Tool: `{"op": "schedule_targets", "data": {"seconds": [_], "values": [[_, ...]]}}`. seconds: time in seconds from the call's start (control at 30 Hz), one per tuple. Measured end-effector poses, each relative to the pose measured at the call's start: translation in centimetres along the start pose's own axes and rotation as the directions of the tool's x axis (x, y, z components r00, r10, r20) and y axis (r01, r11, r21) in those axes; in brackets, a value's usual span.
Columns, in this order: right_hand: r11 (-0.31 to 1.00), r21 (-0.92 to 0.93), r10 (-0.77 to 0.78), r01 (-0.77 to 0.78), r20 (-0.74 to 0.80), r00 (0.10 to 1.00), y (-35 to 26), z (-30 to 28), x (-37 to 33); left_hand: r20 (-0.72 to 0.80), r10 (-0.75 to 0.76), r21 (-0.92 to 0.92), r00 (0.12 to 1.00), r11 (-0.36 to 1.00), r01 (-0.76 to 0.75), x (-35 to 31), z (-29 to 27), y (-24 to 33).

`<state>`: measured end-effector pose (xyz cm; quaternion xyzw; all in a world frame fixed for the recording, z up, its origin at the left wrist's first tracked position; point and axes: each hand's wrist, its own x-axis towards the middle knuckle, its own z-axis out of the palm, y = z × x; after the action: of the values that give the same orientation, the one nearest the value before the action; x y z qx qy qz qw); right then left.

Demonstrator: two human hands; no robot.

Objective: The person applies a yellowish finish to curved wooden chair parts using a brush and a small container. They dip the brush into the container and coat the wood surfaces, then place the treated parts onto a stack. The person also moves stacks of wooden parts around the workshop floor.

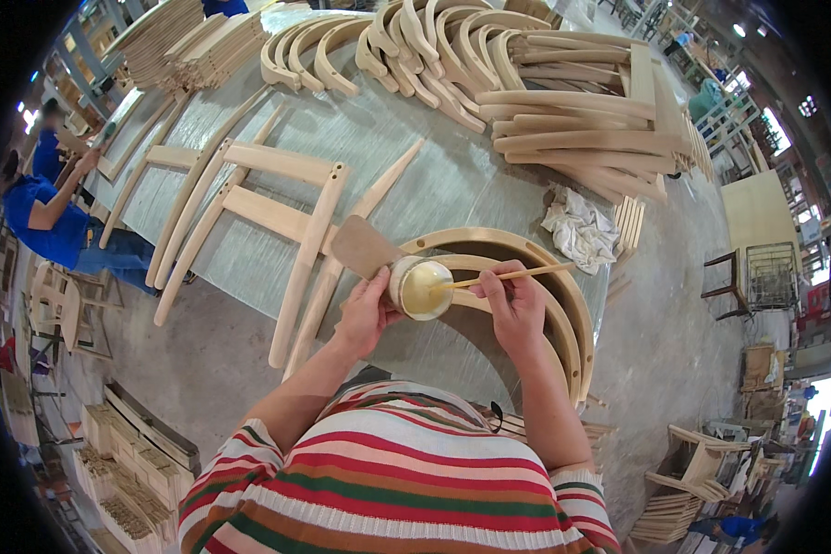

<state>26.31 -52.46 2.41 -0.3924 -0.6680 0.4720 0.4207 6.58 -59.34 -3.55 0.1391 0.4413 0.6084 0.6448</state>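
My left hand is wrapped round the side of a small round pot of pale yellow, glue-like liquid. A flat brown piece with rounded corners sticks out beyond that hand's fingertips; whether I hold it too or it lies behind is unclear. Between the fingers of my right hand is a thin wooden stick, its lower end dipped in the pot. Beneath the hands, curved wooden rails lie at the table's near edge. Left of them rest joined wooden chair frames.
Along the far side of the table stand stacks of curved wooden parts and chair frames. A crumpled white cloth lies at the right edge. Someone in a blue shirt works at the left end.
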Motion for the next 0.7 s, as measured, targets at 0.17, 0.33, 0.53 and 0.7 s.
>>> {"op": "schedule_targets", "data": {"seconds": [0.17, 0.33, 0.53, 0.7], "values": [[0.873, 0.450, 0.225, -0.188, -0.029, 0.974, 2.5, -0.3, 1.0, 0.017, -0.021, -0.033, 1.000, 0.999, 0.021, 0.7, 0.3, 0.4], [0.660, 0.701, 0.321, -0.271, 0.063, 0.945, 3.6, -0.9, 1.2, 0.020, -0.038, -0.096, 0.999, 0.995, 0.040, 1.2, 0.8, 1.4], [0.572, 0.777, 0.428, -0.262, -0.011, 0.904, 5.0, 0.3, 1.6, 0.009, -0.029, -0.142, 1.000, 0.989, 0.030, 2.9, 1.0, 2.0], [0.431, 0.841, 0.593, -0.328, 0.010, 0.805, 7.0, 1.1, 2.4, 0.015, -0.060, -0.130, 0.998, 0.990, 0.061, 3.9, 2.0, 2.0]]}}
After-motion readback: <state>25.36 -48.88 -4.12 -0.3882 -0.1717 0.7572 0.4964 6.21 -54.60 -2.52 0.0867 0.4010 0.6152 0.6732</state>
